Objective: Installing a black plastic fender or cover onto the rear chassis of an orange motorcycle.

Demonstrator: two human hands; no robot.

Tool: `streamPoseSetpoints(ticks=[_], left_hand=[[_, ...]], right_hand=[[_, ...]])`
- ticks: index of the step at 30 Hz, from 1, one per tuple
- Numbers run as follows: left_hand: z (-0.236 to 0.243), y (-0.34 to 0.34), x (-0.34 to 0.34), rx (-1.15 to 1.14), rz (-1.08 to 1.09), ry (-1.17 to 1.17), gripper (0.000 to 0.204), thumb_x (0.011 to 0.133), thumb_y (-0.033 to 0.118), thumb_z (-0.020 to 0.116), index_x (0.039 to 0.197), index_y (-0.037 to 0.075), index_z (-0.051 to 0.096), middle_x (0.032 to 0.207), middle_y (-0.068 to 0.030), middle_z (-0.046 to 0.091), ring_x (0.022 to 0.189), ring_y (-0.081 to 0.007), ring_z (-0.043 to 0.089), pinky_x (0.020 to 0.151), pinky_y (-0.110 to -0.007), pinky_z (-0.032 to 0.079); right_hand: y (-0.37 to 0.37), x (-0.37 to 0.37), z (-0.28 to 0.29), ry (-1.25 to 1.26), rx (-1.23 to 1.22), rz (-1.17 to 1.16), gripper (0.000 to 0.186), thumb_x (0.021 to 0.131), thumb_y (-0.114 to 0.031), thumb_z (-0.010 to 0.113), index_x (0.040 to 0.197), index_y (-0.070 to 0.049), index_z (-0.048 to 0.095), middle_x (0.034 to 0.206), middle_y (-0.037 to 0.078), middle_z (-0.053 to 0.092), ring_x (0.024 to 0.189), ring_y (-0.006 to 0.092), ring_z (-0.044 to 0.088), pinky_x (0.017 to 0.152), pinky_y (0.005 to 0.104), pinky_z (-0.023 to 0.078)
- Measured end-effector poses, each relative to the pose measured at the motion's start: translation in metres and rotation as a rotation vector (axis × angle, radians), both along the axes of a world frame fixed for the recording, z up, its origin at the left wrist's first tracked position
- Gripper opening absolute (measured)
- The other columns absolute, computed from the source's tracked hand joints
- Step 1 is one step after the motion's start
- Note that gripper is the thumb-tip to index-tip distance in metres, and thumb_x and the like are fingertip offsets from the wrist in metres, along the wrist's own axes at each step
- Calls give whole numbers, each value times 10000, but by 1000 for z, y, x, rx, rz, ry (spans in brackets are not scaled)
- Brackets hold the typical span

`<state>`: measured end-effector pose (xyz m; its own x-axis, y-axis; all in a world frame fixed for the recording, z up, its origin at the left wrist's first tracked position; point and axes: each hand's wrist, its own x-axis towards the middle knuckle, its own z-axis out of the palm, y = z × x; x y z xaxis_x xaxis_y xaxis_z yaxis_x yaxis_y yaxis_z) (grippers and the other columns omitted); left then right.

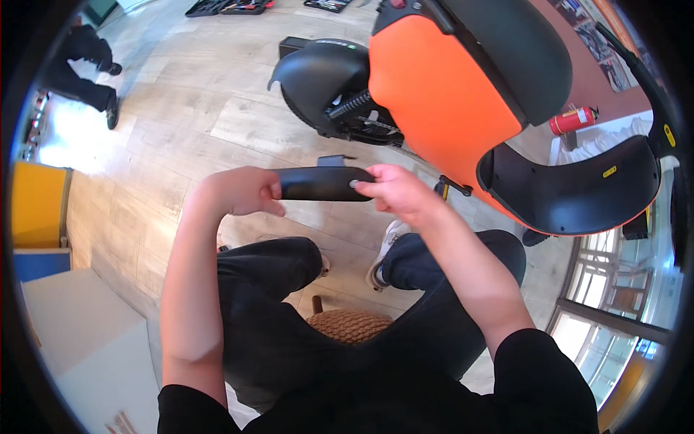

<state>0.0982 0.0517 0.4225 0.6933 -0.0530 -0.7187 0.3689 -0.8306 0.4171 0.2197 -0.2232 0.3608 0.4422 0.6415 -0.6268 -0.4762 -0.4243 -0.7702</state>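
Observation:
A long black, curved part, shaped like a mudguard, is held level above my knees. A grey metal tab shows just behind its far edge. My left hand is closed round the part's left end, with the fingers bent over it. At the other end my right hand pinches the part, thumb on top near a small silvery spot. The undersides of the part and the fingertips beneath it are hidden.
An orange and black scooter stands ahead to the right, its rear wheel toward the middle. A red fire extinguisher is beyond it. I sit on a woven stool. Open tool cases lie far off; another person is far left.

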Motion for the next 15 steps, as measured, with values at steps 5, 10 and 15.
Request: streamPoseSetpoints(ticks=[5,10,15], left_hand=[[-13,-7,10,187,61,22,357,827,335,819,1014,77,658,972,-112,701,963,-303,657,824,-419,516],[-11,-1,9,413,188,-252,491,750,277,870,1127,88,619,1169,-121,661,1091,-350,619,930,-443,497],[-12,19,3,141,228,-385,667,708,180,890,1295,106,581,1422,-118,511,1191,-367,579,979,-454,487]], right_hand=[[8,-51,-13,195,-46,-188,153,961,-146,702,1074,-58,646,897,-28,598,667,53,426,596,236,368],[0,-64,5,182,34,-272,164,970,-141,692,1083,-32,643,915,-21,608,734,59,439,627,227,373],[0,-58,18,187,96,-308,183,971,-143,690,1110,-32,646,923,-27,615,753,57,449,650,222,374]])
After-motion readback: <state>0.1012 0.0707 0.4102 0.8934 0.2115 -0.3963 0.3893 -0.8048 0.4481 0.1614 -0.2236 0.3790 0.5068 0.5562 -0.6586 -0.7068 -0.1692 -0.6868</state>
